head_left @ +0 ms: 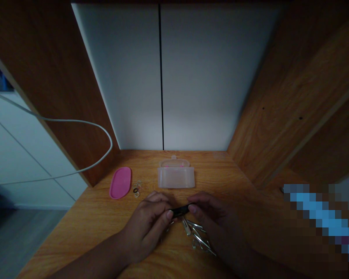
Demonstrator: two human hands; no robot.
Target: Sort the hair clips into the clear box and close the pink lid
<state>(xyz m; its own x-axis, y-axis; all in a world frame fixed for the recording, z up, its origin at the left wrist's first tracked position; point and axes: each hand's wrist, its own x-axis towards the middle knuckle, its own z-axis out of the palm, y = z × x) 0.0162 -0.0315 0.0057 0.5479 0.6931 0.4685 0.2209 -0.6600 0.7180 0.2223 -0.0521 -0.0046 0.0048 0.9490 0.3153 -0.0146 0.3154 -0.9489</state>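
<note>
Between the fingertips of both hands is a slim black clip [180, 211], held almost level above the wooden surface. My left hand [149, 221] pinches one end of it with thumb and fingers. At the other end, my right hand [215, 217] grips it the same way. Below the black clip lie several shiny metal clips [202, 238], partly covered by my right hand. A clear plastic box [176, 178] stands just beyond the hands, its lid [174, 162] swung open at the back. Several small hair bands [137, 190] lie in a loose group to the left.
A pink tray-like lid [120, 183] lies at the left of the wooden tabletop [95, 224]. A pale cable [84, 121] loops in from the left. White panels [203, 85] close off the back, and wooden sides [279, 108] rise left and right. The lower right is pixelated.
</note>
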